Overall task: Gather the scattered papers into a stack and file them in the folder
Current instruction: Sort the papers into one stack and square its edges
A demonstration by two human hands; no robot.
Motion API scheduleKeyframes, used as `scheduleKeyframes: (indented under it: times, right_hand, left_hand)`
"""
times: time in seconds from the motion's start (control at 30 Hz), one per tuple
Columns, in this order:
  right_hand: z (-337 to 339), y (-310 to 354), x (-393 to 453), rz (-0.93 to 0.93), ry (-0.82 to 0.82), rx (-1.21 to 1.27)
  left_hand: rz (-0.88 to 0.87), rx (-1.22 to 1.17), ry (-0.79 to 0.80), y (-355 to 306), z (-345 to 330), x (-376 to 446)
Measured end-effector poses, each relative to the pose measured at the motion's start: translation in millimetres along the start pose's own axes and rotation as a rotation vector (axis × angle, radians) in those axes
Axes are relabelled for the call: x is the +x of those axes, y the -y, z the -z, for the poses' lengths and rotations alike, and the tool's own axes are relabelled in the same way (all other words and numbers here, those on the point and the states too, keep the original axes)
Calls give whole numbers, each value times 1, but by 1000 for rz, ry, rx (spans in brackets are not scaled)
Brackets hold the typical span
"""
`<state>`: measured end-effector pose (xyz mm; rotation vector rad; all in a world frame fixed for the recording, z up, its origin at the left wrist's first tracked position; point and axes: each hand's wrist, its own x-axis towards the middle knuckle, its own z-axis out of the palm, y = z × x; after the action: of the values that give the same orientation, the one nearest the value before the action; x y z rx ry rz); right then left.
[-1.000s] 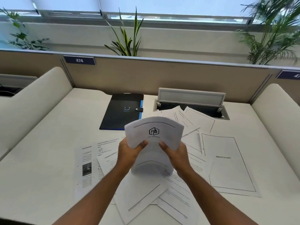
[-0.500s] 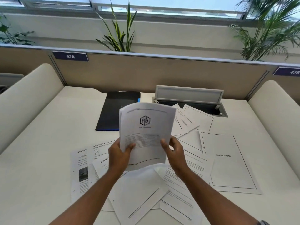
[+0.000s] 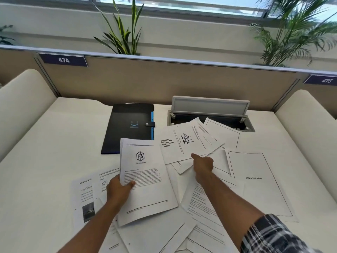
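So the left hand (image 3: 118,190) is pinching the gathered stack (image 3: 145,179) near the middle, the right hand (image 3: 203,164) is gripping a loose sheet (image 3: 184,167) just right, and the black folder (image 3: 129,127) is sitting snapped closed farther back.

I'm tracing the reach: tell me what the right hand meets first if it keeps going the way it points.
The right hand points up and left; its fingertip already seems to touch the sheet with the black figures. Beyond that lies the black folder, though depth is uncertain.

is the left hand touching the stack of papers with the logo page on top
Touching. The head view shows the left hand gripping the stack, thumb on the top page.
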<state>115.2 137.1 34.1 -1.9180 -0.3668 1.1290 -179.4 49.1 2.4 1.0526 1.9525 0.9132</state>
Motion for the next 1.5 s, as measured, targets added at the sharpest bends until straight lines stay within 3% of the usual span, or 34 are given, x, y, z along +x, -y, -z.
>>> scheduleKeyframes:
  times: [0.3, 0.53, 0.8, 1.0, 1.17, 1.33, 1.5]
  right_hand:
    - [-28, 20, 21, -47, 86, 105]
    - [-30, 12, 36, 35, -56, -71]
    - [14, 20, 45, 139, -114, -22]
    - [48, 21, 33, 229, -39, 153]
    - [78, 16, 24, 211, 48, 157]
    - [105, 3, 3, 313, 188, 23]
    - [114, -12, -25, 314, 464, -102]
  left_hand:
    - [-10, -7, -6, 7, -3, 4]
    - [3, -5, -1, 11, -2, 4]
    - [10, 1, -3, 11, -3, 1]
    - [46, -46, 32, 6, -1, -2]
    - [54, -154, 63, -5, 9, -8]
    - [-28, -222, 186, -23, 13, -22]
    - [-98, -263, 252, -41, 6, -43]
